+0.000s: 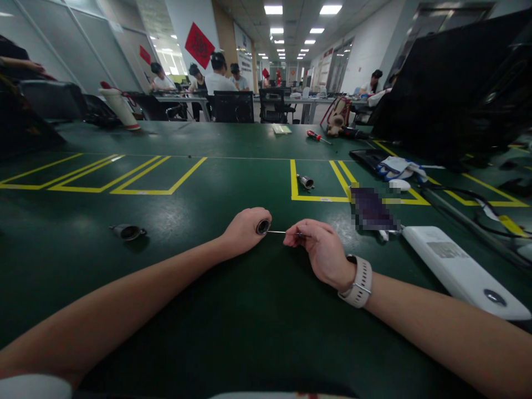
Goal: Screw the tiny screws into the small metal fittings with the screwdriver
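My left hand (245, 234) is closed around a small metal cup-shaped part (262, 226), its round dark opening turned toward me. A thin straight metal rod (276, 232) runs from the side of that part to my right hand (322, 252), whose fingers pinch its other end. The right fingers hide most of that end, so I cannot tell the tool's kind. Both hands are just above the green table (266, 321). Farther left lies a similar metal part (128, 231) on its side. Another such part (306, 182) lies inside a yellow-taped box beyond my right hand.
To the right are a phone (372, 209), a white power bank (461, 266), cables (461, 216), gloves (401, 167) and a white mouse (399, 185). A red-handled screwdriver (318, 137) lies farther back. A pale bottle-like container (119, 108) leans at the far left. People sit at tables beyond.
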`<state>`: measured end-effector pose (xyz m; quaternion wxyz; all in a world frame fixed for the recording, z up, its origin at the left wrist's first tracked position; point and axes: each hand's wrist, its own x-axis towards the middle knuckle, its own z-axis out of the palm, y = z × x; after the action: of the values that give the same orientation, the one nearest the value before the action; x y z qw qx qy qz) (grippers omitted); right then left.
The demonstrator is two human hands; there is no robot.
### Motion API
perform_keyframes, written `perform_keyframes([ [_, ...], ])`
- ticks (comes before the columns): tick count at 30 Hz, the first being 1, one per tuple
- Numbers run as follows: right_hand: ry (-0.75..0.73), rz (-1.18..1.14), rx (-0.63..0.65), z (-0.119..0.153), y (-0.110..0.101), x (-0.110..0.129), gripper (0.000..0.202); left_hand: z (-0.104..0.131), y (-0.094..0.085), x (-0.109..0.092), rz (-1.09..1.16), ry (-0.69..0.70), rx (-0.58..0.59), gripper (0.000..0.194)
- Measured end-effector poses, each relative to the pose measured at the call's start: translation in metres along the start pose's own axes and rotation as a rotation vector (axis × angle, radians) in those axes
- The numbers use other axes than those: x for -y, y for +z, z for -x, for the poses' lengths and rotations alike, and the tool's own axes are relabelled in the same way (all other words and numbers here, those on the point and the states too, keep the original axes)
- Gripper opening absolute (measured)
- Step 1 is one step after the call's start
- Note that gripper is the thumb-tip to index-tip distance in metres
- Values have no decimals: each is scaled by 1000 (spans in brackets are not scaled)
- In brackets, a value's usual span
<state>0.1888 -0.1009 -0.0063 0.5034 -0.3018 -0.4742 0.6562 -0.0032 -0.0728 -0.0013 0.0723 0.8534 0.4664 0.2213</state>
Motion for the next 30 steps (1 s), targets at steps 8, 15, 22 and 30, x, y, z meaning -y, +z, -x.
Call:
perform_keyframes([
  [8,-24,17,-15,1,0,0,21,-1,1,1,2,-11,-12,6],
  [15,-31,20,-16,1,1,2,20,-1,1,2,5,11,-9,6],
  [22,-20,128,-50,2,4,5,21,-1,2,2,3,-21,-10,5],
  [30,-67,201,7,3,-1,2,22,-1,2,1,11,-26,-39,6],
])
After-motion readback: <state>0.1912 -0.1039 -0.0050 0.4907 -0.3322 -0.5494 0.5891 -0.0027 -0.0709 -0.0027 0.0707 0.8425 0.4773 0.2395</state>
